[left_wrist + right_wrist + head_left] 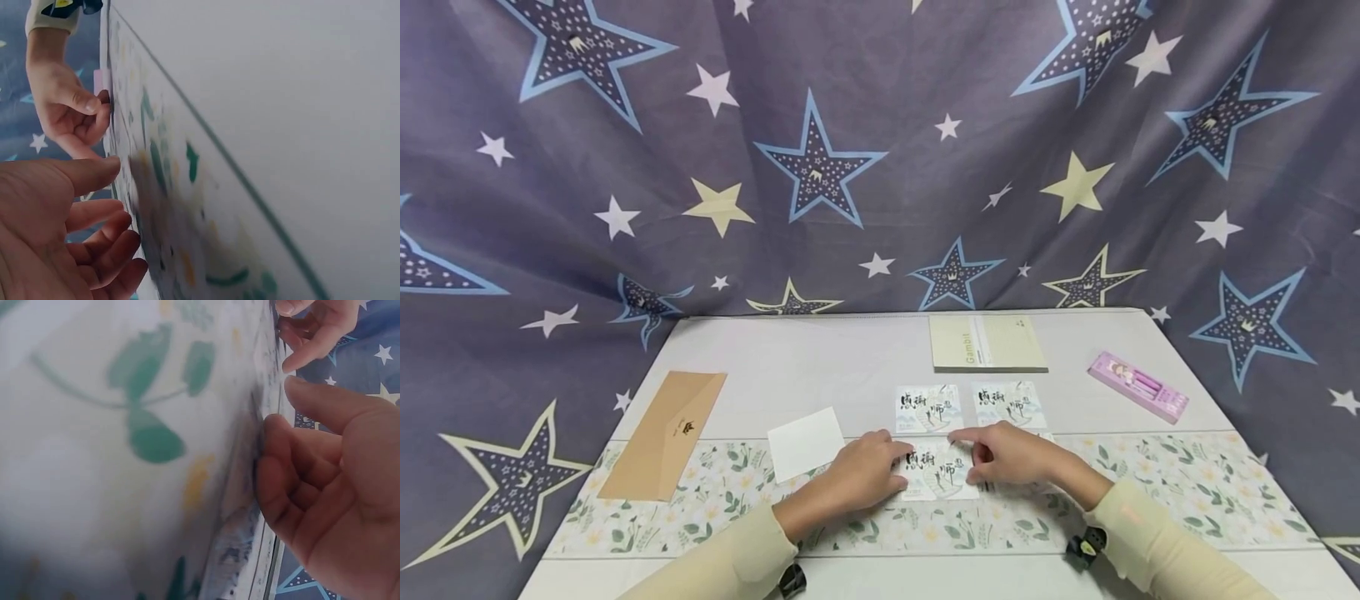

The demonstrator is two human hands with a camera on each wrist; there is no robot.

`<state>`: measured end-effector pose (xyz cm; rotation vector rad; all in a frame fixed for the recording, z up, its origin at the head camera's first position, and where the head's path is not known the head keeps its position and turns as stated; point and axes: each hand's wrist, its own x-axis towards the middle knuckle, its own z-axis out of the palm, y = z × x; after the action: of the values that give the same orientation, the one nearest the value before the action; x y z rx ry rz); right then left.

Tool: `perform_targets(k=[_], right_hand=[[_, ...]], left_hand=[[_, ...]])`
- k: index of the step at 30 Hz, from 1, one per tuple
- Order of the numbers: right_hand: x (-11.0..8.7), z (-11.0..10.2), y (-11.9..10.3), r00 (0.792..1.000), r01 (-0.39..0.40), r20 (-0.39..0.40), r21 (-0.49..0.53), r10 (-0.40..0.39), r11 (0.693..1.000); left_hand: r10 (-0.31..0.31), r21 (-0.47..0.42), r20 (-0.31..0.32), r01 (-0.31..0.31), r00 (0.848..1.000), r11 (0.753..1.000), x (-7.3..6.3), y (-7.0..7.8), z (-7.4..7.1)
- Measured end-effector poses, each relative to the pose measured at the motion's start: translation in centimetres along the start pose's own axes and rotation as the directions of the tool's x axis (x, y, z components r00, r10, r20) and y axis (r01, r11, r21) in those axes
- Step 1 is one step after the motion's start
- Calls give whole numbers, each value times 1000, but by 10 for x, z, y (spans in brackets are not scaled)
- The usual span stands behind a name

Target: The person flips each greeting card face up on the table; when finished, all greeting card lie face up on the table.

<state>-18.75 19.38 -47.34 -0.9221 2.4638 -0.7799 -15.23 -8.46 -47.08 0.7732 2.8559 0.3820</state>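
Observation:
A printed card with black brush lettering (938, 482) lies flat on the table between both hands. My left hand (867, 468) touches its left edge with thumb and index finger apart. At its upper right corner rests the index fingertip of my right hand (1021, 455), whose other fingers are loosely bent. Just behind lie two matching cards, a left one (925, 423) and a right one (1011, 405). Another card's edge (1047, 437) peeks out beneath the right hand; most of it is hidden. In the left wrist view, the left hand's fingers (103, 256) are slightly bent.
Left of the hands lies a blank white card (805, 446), and farther left a brown envelope (662, 437). A pad marked Gambit (1011, 343) sits at the back, with a pink-purple box (1138, 387) to its right. A star-patterned curtain (880, 150) hangs behind the table.

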Motion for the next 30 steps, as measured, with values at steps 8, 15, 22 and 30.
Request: perform_targets(k=[8, 15, 22, 30], right_hand=[[10, -13, -10, 995, 89, -41, -20, -89, 996], [34, -24, -23, 993, 84, -79, -47, -88, 995], [61, -23, -35, 989, 116, -90, -42, -119, 992], [91, -11, -41, 987, 137, -80, -61, -142, 989]], left_hand=[[-47, -70, -69, 43, 996, 997, -13, -18, -16], [-111, -124, -106, 98, 988, 988, -28, -40, -32], [-208, -144, -118, 191, 971, 971, -46, -69, -37], [-310, -148, -122, 292, 943, 945, -69, -97, -42]])
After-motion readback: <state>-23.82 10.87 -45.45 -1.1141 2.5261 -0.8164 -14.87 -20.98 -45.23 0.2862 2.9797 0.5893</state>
